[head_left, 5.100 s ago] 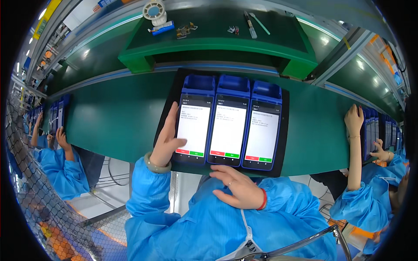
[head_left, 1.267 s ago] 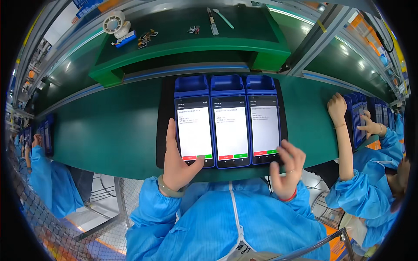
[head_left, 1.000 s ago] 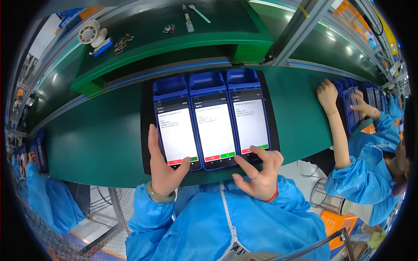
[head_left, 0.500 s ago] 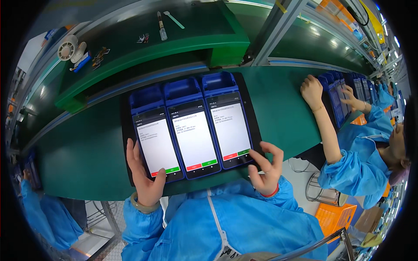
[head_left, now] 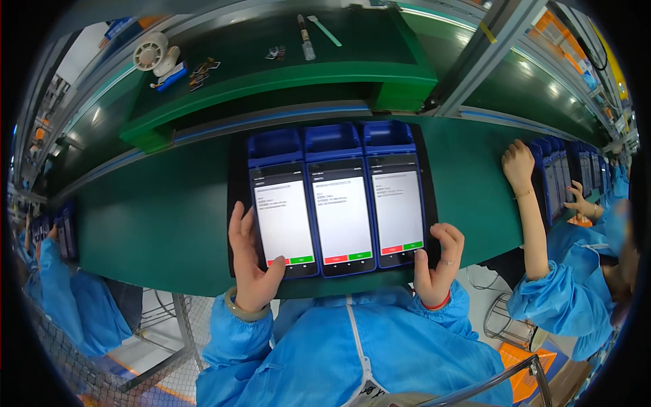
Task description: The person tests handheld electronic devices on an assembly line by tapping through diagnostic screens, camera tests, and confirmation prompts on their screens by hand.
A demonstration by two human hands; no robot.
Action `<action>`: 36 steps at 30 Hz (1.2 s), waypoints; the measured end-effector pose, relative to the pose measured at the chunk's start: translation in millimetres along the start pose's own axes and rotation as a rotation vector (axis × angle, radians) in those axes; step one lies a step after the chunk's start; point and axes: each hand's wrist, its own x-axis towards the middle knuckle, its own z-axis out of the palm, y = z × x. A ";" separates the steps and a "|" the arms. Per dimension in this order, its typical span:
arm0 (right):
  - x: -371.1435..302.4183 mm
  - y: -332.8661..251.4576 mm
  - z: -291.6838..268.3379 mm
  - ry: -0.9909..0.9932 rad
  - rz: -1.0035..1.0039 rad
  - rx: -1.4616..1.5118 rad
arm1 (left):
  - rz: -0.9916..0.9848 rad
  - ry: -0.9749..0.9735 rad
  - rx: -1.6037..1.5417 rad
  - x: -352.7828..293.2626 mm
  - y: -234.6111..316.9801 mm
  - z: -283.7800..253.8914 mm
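Note:
Three blue payment terminals with lit white touch screens lie side by side on a black tray [head_left: 239, 163]: a left terminal [head_left: 283, 220], a middle terminal [head_left: 342, 220] and a right terminal [head_left: 399, 214]. Each screen has a red and a green button along its bottom, and a blue bay at the far end. My left hand [head_left: 255, 275] is closed on the tray's left edge, its thumb over the left terminal's red button. At the right edge, my right hand [head_left: 439, 268] has curled fingers around the tray, its thumb by the right terminal's lower corner.
A green shelf [head_left: 271, 88] stands behind the green worktable [head_left: 156, 217], holding a small white fan [head_left: 150, 52], a pen-like tube [head_left: 305, 41] and a pale green stick [head_left: 325, 32]. To the right, a co-worker's arm [head_left: 534, 224] rests near more terminals [head_left: 556, 176]. Another person works far left.
My right hand has drawn back from the right terminal's green button to the tray's right edge, its fingers curling in. My left hand stays at the left edge. The view has shifted.

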 end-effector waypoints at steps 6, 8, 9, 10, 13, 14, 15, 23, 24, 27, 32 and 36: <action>-5.7 -13.2 11.1 -0.031 -0.167 0.029 | -0.008 0.003 0.015 -1.1 0.3 -0.1; -3.5 -16.0 11.6 -0.044 -0.279 -0.008 | -0.004 0.003 0.018 -1.9 0.1 -0.9; -3.2 -17.0 13.0 -0.015 -0.258 0.009 | -0.002 0.005 0.017 -2.2 0.1 -1.4; -2.5 -14.7 12.3 -0.010 -0.257 0.001 | 0.000 0.009 0.015 -2.5 -0.6 -1.4; -1.6 -3.6 6.9 0.036 -0.212 0.000 | -0.013 0.017 -0.017 -2.7 -0.8 -2.8; -0.9 -0.5 3.0 0.068 -0.187 -0.011 | -0.009 0.013 -0.025 -2.6 -1.1 -2.6; -3.7 4.2 -1.2 0.079 -0.117 0.008 | -0.010 0.012 -0.044 -2.7 -1.6 -2.3; -0.3 10.1 6.3 0.161 0.233 0.215 | 0.078 0.091 -0.116 -3.1 -10.3 1.7; -1.9 12.7 9.2 0.162 0.192 0.248 | 0.118 0.065 -0.082 -3.7 -23.1 -7.5; -3.9 12.6 13.5 0.140 0.191 0.260 | 0.170 0.247 -0.102 -1.8 -5.3 8.4; -6.3 8.4 7.3 0.140 0.213 0.246 | 0.047 0.065 -0.069 0.9 -6.7 -2.3; -8.7 6.2 3.9 0.189 0.260 0.283 | 0.108 0.107 -0.079 3.2 -27.3 -11.8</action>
